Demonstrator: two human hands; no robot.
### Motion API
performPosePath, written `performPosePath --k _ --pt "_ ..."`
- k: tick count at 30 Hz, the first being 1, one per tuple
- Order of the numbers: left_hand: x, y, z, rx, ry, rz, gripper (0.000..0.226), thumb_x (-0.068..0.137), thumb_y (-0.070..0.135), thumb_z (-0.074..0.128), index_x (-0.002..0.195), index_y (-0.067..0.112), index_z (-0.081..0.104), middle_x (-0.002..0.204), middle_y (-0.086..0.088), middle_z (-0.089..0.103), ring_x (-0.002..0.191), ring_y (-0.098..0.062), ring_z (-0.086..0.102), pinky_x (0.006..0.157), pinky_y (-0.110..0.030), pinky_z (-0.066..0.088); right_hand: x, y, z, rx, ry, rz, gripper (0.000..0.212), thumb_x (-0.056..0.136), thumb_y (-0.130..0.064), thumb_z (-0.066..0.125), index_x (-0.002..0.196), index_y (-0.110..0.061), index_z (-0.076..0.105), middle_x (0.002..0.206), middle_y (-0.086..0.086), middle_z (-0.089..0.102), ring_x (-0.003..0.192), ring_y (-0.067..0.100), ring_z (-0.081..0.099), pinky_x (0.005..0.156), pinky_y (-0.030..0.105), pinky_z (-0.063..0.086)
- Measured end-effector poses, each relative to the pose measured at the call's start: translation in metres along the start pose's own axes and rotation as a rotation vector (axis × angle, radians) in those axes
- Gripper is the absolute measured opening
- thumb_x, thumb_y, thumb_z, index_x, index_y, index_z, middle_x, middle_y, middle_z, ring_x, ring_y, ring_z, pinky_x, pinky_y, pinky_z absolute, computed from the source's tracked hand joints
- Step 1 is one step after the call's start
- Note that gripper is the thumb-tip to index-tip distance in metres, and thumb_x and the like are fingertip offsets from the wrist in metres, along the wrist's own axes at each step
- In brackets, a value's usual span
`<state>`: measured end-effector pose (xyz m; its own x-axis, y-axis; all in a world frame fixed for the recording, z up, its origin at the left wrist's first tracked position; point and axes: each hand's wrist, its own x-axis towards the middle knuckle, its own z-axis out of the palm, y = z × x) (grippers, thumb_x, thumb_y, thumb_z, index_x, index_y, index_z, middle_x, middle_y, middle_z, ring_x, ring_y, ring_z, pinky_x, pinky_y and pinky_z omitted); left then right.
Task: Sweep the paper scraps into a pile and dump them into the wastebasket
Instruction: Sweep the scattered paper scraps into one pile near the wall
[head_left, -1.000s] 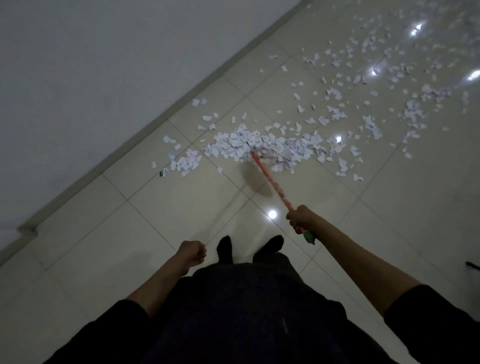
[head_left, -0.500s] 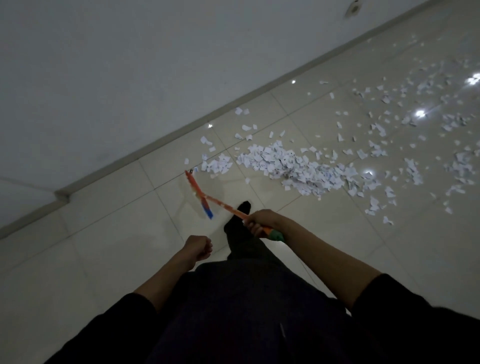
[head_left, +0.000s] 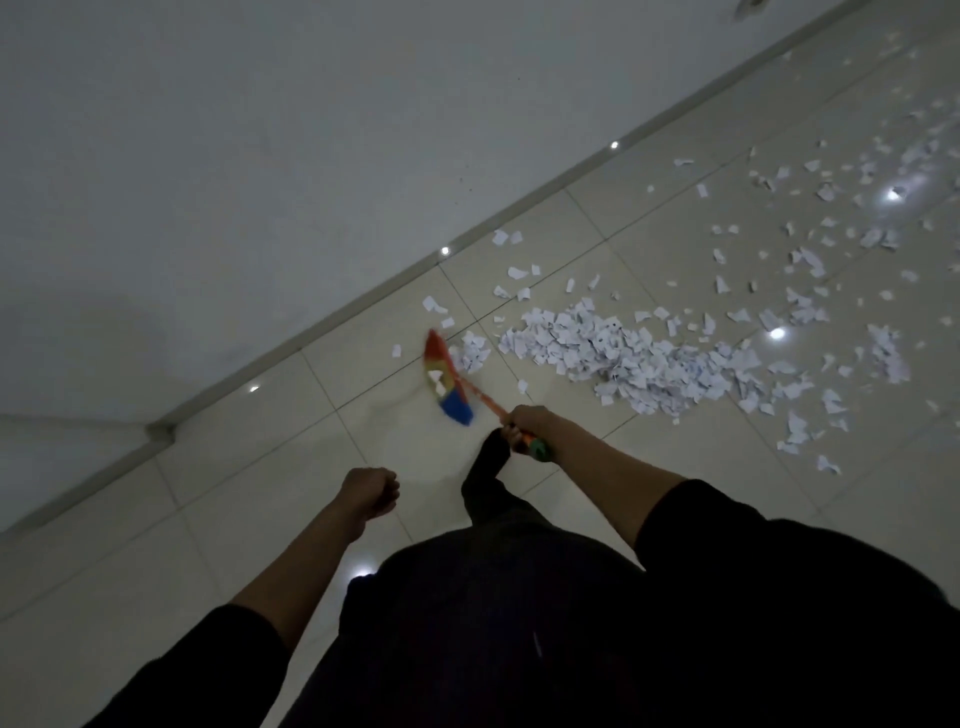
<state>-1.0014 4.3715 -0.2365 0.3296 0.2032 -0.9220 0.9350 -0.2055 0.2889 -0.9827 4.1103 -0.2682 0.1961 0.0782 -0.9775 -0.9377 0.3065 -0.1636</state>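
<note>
Half the paper scraps (head_left: 639, 358) piled, many scattered; right hand (head_left: 530, 423) grips broom (head_left: 447, 376), left hand (head_left: 371, 491) clenched empty; no wastebasket visible.

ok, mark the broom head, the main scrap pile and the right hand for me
broom head (head_left: 445, 378), head view, middle of the bristles
main scrap pile (head_left: 613, 353), head view, dense middle of the heap
right hand (head_left: 530, 423), head view, knuckles round the handle

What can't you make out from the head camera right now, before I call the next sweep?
- Wastebasket: not in the head view at all.
- Broom head: motion-blurred; whether its bristles touch the floor is unclear.
- Paper scraps: the spread runs off the right edge; the far ones are too small and dim to count.
- Broom handle: its grip is covered by the right hand.
- Left hand: curled; the palm faces away.
</note>
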Motion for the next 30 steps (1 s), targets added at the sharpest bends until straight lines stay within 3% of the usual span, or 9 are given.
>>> performPosePath --k 5,11,16,21,26,30 --pt "0.010 0.045 0.013 0.030 -0.045 0.032 0.015 0.092 0.004 0.056 0.077 0.003 0.058 0.071 -0.010 0.058 0.061 -0.018 0.055 0.059 -0.027 0.048 -0.004 -0.041 -0.065 0.117 0.171 -0.078 0.012 0.098 0.002 0.037 0.090 -0.002 0.045 0.064 0.006 0.038 0.027 0.005 0.031 0.029 0.014 0.029" --pt "0.020 0.059 0.016 0.070 -0.067 0.008 0.017 0.093 0.004 0.055 0.076 0.003 0.058 0.070 -0.011 0.057 0.061 -0.019 0.055 0.060 -0.028 0.048 -0.009 -0.067 -0.104 0.015 0.435 -0.130 0.012 0.098 -0.005 0.046 0.109 -0.005 0.051 0.063 0.005 0.046 0.038 0.009 0.039 0.029 0.015 0.031" --pt "0.031 0.063 0.011 0.091 -0.071 -0.035 0.021 0.093 0.002 0.053 0.073 0.003 0.056 0.067 -0.011 0.054 0.058 -0.020 0.051 0.057 -0.028 0.045 -0.017 -0.074 -0.107 -0.029 0.469 -0.193 0.015 0.097 -0.007 0.045 0.111 -0.002 0.049 0.067 0.008 0.048 0.047 0.012 0.040 0.030 0.016 0.033" --pt "0.034 0.078 0.018 0.131 -0.098 -0.069 0.023 0.093 -0.005 0.049 0.070 0.000 0.053 0.066 -0.013 0.049 0.057 -0.022 0.046 0.058 -0.029 0.041 -0.032 -0.074 -0.089 -0.104 0.359 -0.197 0.004 0.095 -0.004 0.047 0.092 -0.002 0.049 0.059 0.006 0.045 0.032 0.008 0.036 0.032 0.015 0.030" --pt "0.040 0.096 0.025 0.237 -0.128 -0.064 0.022 0.092 0.000 0.051 0.071 0.004 0.054 0.058 -0.008 0.052 0.048 -0.016 0.049 0.051 -0.025 0.043 -0.045 -0.075 -0.049 -0.035 0.112 -0.135 0.015 0.096 -0.003 0.047 0.082 -0.008 0.045 0.055 0.001 0.039 0.033 0.005 0.030 0.031 0.015 0.025" --pt "0.042 0.113 0.028 0.227 -0.112 -0.002 0.016 0.092 0.004 0.055 0.076 0.004 0.058 0.069 -0.010 0.058 0.061 -0.018 0.056 0.061 -0.028 0.050 -0.034 -0.079 -0.007 -0.015 -0.056 -0.066 0.015 0.094 -0.001 0.049 0.081 -0.007 0.046 0.056 0.000 0.039 0.034 0.004 0.031 0.031 0.014 0.026"
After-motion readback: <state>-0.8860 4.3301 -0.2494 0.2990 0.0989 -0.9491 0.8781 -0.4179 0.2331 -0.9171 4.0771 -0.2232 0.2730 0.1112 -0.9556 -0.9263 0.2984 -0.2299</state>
